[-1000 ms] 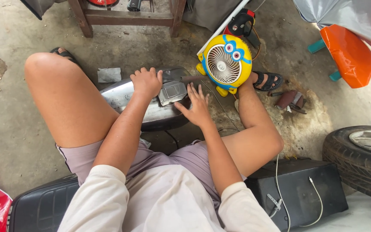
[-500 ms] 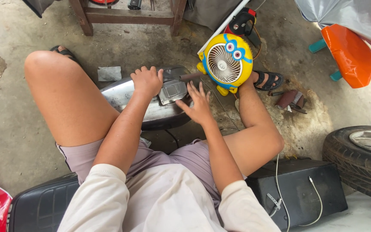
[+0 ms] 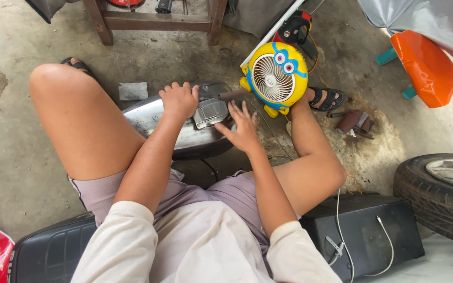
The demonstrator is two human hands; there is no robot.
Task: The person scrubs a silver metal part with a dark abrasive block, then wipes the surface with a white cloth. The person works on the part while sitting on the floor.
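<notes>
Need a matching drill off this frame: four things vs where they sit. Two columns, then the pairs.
Things:
1. left hand
2. right hand
3. yellow fan
4. tyre

Places:
A. far right, lying on the floor
B. fist closed on top of the silver metal shell
C. fingers spread, beside the grey fitting on the shell
D. on the floor beyond the shell, by the sandalled foot

Pairs: 1-B, 2-C, 3-D, 4-A

Right hand has lifted slightly off the silver tank, fingers now spread beside the cap.
</notes>
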